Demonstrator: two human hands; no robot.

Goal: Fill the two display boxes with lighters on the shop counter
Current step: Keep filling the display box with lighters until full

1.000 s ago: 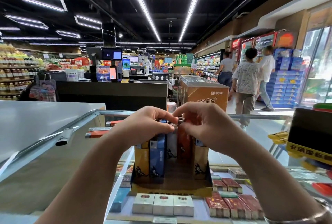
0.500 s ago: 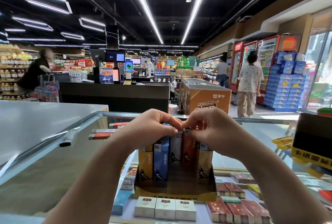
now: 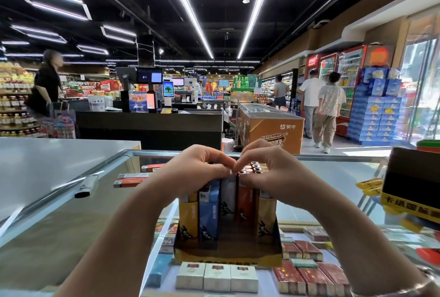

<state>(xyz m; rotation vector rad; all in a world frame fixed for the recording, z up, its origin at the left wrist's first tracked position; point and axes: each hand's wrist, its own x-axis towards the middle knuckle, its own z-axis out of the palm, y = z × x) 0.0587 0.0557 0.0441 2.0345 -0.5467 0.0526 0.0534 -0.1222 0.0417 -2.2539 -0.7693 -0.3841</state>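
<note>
The glass-topped table (image 3: 59, 237) with its metal edge was seen spread beneath and around both hands, rows of cigarette packs showing through the glass below them. A tall black display box with a yellow lettered band (image 3: 413, 189) was set well to the right of the right hand, at the table's right edge. An open, low-walled yellow and black cardboard display box (image 3: 228, 257) was placed directly beneath the two hands, on the glass. A block of upright lighters in yellow, blue, white and red-orange sleeves (image 3: 228, 204) was held standing in that box, with metal tops visible between the hands.

The left hand (image 3: 190, 173) was curled over the tops of the lighters on the left side of the block, its fingers bent down onto them. The right hand (image 3: 271, 173) was likewise curled around the right side of the block, thumb at the front and fingers arched over the tops. The fingertips of the two hands were brought almost together above the middle of the block.

A few flat red and white packs (image 3: 133, 179) were seen lying to the left of the left hand, on the far side of it. A single white lighter with a black end (image 3: 87, 186) was left lying flat well to the left of the left hand, near the metal edge.
</note>
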